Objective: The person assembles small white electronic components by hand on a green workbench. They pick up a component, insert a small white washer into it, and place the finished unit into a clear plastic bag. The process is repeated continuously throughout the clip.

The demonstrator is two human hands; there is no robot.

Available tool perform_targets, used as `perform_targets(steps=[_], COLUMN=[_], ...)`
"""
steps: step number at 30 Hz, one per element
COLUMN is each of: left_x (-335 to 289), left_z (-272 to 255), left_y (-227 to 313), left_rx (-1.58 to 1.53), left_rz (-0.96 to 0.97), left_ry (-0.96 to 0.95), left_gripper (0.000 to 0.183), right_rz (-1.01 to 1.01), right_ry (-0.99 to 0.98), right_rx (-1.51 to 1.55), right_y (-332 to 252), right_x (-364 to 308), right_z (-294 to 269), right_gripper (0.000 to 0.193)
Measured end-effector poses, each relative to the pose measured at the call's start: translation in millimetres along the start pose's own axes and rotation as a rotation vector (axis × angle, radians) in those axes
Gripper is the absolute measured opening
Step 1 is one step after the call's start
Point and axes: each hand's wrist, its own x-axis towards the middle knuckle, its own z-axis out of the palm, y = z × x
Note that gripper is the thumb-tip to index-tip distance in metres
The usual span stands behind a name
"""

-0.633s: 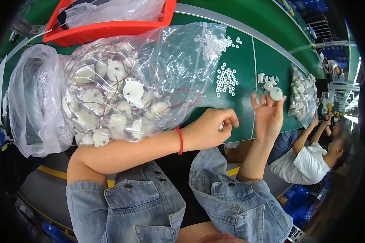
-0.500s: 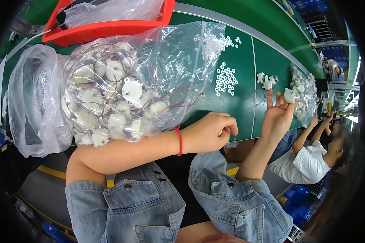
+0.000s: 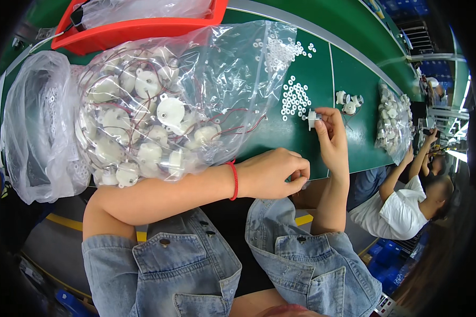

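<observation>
Green worktable [image 3: 280, 136]: right hand [image 3: 334, 140], raised, fingers bent, pinching white round part [image 3: 312, 119] at fingertips; white rings [image 3: 296, 100] just left; left hand [image 3: 272, 173], back upward, curled, contents unclear.

Counted at the green tabletop [image 3: 272, 137]: one red bin [image 3: 148, 31], three clear plastic bags [image 3: 227, 61]. Unbagged white motors [image 3: 312, 120]: probably four, three of them overlapping. White washers [image 3: 294, 99]: several dozen, too small to tally.

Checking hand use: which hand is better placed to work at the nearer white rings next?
Probably right: the right hand holds a white part beside the rings; the left hand, fingers curled, is farther from them.
</observation>
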Motion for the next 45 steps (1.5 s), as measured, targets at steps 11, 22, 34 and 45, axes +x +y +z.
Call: perform_targets(steps=[11,22,34,45], left_x=[-1,-2,-2,-2], left_z=[4,6,6,6], left_y=[-7,-9,-9,-9], left_rx=[0.025,0.032,0.034,0.026], left_rz=[0.037,0.067,0.061,0.035], left_ry=[0.033,0.059,0.043,0.013], left_gripper=[0.013,0.012,0.013,0.013], right_rz=[-0.106,-0.2,-0.219,-0.277], right_ry=[0.004,-0.051,-0.143,-0.462], right_rx=[-0.188,-0.409,-0.471,-0.835], right_y=[4,-8,-22,-62], right_x=[2,9,12,33], right_z=[1,-4,-7,-12], right_gripper=[0.019,0.02,0.019,0.019])
